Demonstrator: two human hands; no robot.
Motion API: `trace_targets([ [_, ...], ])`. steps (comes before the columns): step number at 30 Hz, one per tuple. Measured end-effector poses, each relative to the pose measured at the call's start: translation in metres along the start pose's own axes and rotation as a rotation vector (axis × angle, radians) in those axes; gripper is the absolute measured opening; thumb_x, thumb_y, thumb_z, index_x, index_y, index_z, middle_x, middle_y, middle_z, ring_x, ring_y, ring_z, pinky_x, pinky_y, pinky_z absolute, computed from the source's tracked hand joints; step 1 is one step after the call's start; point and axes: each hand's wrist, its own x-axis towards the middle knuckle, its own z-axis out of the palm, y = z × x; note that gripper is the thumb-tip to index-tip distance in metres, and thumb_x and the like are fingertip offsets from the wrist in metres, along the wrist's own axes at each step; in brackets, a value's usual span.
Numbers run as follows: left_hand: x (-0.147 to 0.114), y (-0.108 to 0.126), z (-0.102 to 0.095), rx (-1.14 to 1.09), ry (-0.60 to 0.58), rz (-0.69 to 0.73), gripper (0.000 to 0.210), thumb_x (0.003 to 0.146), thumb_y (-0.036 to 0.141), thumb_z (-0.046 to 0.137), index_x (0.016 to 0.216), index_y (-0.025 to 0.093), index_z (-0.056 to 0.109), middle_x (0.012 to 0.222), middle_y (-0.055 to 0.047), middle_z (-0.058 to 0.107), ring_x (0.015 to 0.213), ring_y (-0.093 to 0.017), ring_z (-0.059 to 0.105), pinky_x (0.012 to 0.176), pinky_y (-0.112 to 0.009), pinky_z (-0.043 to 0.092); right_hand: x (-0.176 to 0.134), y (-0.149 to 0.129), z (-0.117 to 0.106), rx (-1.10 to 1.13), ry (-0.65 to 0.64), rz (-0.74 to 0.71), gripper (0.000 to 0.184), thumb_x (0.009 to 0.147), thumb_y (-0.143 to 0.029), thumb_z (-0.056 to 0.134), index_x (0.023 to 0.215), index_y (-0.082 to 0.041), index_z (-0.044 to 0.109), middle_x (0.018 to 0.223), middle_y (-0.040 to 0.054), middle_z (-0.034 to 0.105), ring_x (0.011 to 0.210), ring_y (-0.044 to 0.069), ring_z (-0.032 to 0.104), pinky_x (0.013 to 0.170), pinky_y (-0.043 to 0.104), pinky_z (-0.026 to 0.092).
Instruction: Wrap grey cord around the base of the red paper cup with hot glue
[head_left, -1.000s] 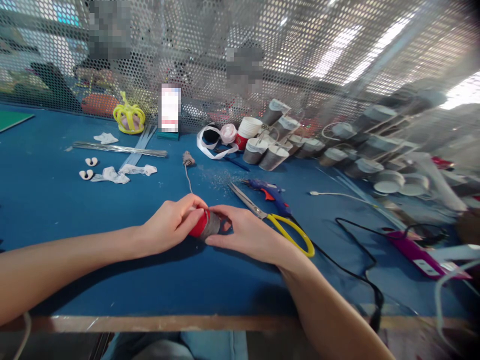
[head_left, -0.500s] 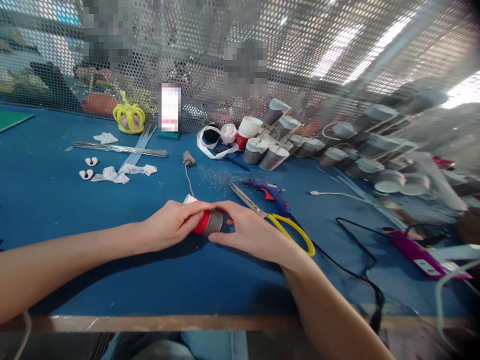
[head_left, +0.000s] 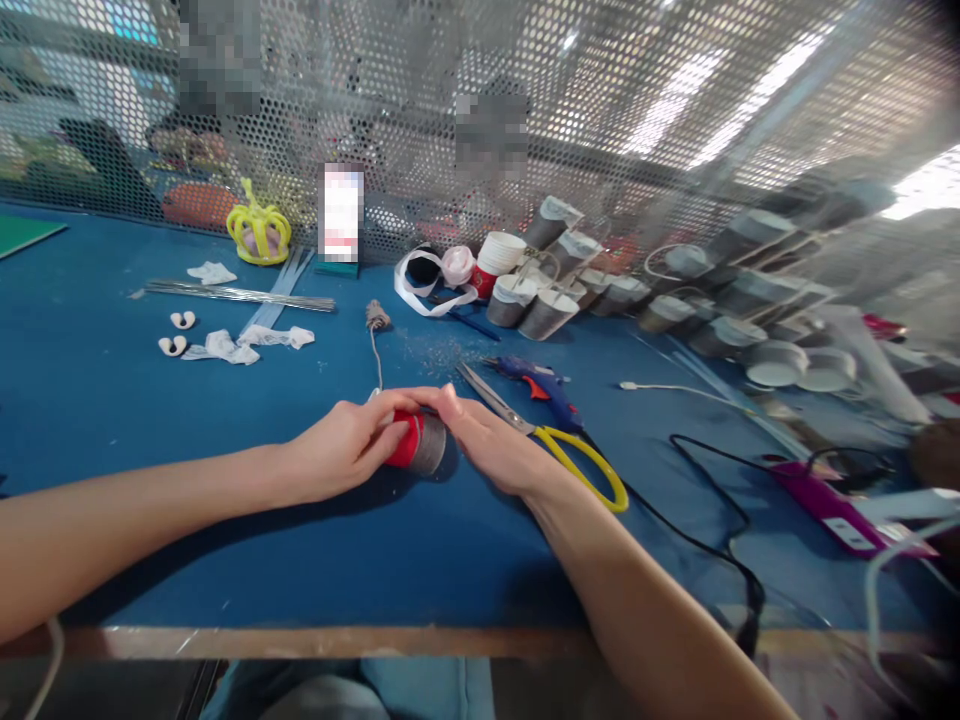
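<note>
My left hand (head_left: pixel 337 450) is closed around a red paper cup (head_left: pixel 405 440) lying tilted on its side, its thumb pressed on the red wall. Grey yarn (head_left: pixel 430 445) is wrapped around the cup's right-hand end. From the cup's far side a thin strand runs to a small bundle of grey-brown yarn (head_left: pixel 378 316) on the table. My right hand (head_left: pixel 491 445) is just right of the cup, a raised fingertip close to my left fingers. Its other fingers are mostly hidden. Yellow-handled scissors (head_left: pixel 581 465) lie right of it, blades apart, alongside a blue glue gun (head_left: pixel 540 388).
Grey-wrapped cups (head_left: pixel 547 315) stand and lie in a cluster at the back, near white ribbon (head_left: pixel 409 295). Metal wires (head_left: pixel 240 297), lace scraps (head_left: pixel 229 348) and a phone (head_left: pixel 341 215) are to the left. A purple power strip (head_left: pixel 821 505) and black cable (head_left: pixel 720 490) lie right.
My right hand has turned and drawn back slightly from the cup; its thumb no longer lies by the cup's lower edge. More of the grey-wrapped end shows. My left hand keeps its hold.
</note>
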Motion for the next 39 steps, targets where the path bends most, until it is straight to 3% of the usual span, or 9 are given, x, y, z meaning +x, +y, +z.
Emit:
trace_targets([
  [7, 0.0, 0.004, -0.002, -0.009, -0.012, -0.097, 0.03, 0.091, 0.029, 0.034, 0.111, 0.011, 0.048, 0.069, -0.003, 0.064, 0.053, -0.013, 0.057, 0.051, -0.023, 0.041, -0.01, -0.011, -0.034, -0.024, 0.459, 0.135, 0.063, 0.087, -0.063, 0.026, 0.1, -0.014, 0.063, 0.113, 0.0139, 0.064, 0.101, 0.021, 0.061, 0.086, 0.036, 0.05],
  [10, -0.001, 0.004, -0.002, -0.006, -0.025, -0.102, 0.03, 0.091, 0.028, 0.033, 0.112, 0.011, 0.047, 0.065, -0.001, 0.062, 0.052, -0.013, 0.056, 0.051, -0.023, 0.04, -0.019, -0.018, -0.067, -0.349, 0.691, 0.259, 0.056, 0.096, -0.044, 0.013, 0.108, -0.011, 0.057, 0.113, 0.0141, 0.062, 0.096, 0.016, 0.062, 0.082, 0.029, 0.051],
  [12, -0.001, 0.003, -0.002, -0.014, -0.026, -0.106, 0.029, 0.091, 0.027, 0.033, 0.112, 0.012, 0.046, 0.066, -0.001, 0.063, 0.053, -0.014, 0.057, 0.053, -0.024, 0.041, -0.024, -0.014, -0.087, -0.495, 0.747, 0.379, 0.048, 0.097, -0.038, 0.02, 0.11, -0.007, 0.055, 0.111, 0.0163, 0.061, 0.097, 0.018, 0.06, 0.086, 0.032, 0.048],
  [16, -0.003, 0.001, -0.001, -0.021, -0.021, -0.13, 0.029, 0.091, 0.029, 0.034, 0.112, 0.014, 0.047, 0.068, -0.002, 0.064, 0.059, -0.016, 0.06, 0.058, -0.026, 0.044, -0.026, 0.015, -0.111, -0.631, 0.615, 0.683, 0.029, 0.088, -0.033, 0.052, 0.111, -0.015, 0.057, 0.113, 0.0091, 0.058, 0.097, 0.021, 0.058, 0.082, 0.041, 0.049],
  [21, -0.002, 0.002, -0.002, -0.024, -0.04, -0.152, 0.033, 0.088, 0.035, 0.042, 0.115, 0.016, 0.046, 0.078, -0.004, 0.065, 0.068, -0.019, 0.063, 0.064, -0.029, 0.046, -0.018, 0.051, -0.112, -0.637, 0.53, 0.805, 0.029, 0.088, -0.032, 0.052, 0.115, -0.019, 0.055, 0.118, 0.0076, 0.056, 0.098, 0.019, 0.058, 0.081, 0.04, 0.05],
  [27, 0.001, 0.005, -0.008, -0.025, -0.148, -0.152, 0.037, 0.085, 0.032, 0.048, 0.118, 0.017, 0.041, 0.092, -0.007, 0.065, 0.078, -0.022, 0.064, 0.067, -0.031, 0.046, -0.028, 0.039, -0.107, -0.49, 0.702, 0.648, 0.021, 0.074, -0.017, 0.063, 0.094, -0.015, 0.056, 0.075, 0.0036, 0.064, 0.069, 0.018, 0.062, 0.064, 0.03, 0.05],
  [29, 0.002, 0.006, -0.011, -0.007, -0.188, -0.138, 0.038, 0.085, 0.031, 0.049, 0.119, 0.017, 0.04, 0.092, -0.007, 0.065, 0.079, -0.022, 0.064, 0.066, -0.03, 0.046, -0.035, 0.023, -0.102, -0.379, 0.698, 0.55, 0.021, 0.073, -0.017, 0.061, 0.092, -0.016, 0.054, 0.074, 0.0019, 0.063, 0.063, 0.014, 0.061, 0.061, 0.027, 0.05],
  [34, 0.002, 0.006, -0.014, 0.029, -0.235, -0.137, 0.039, 0.085, 0.03, 0.049, 0.12, 0.017, 0.039, 0.081, -0.005, 0.064, 0.071, -0.021, 0.064, 0.059, -0.027, 0.042, -0.049, -0.009, -0.079, -0.117, 0.415, 0.396, 0.023, 0.069, -0.039, 0.064, 0.068, -0.017, 0.057, 0.057, -0.0001, 0.061, 0.048, 0.01, 0.054, 0.047, 0.022, 0.045],
  [39, 0.002, 0.005, -0.013, 0.024, -0.244, -0.14, 0.039, 0.085, 0.027, 0.05, 0.12, 0.018, 0.038, 0.078, -0.004, 0.063, 0.063, -0.019, 0.062, 0.053, -0.024, 0.037, -0.057, -0.022, -0.057, -0.166, 0.242, 0.365, 0.027, 0.073, -0.044, 0.062, 0.075, -0.017, 0.063, 0.048, -0.0036, 0.057, 0.041, 0.01, 0.05, 0.044, 0.022, 0.042],
])
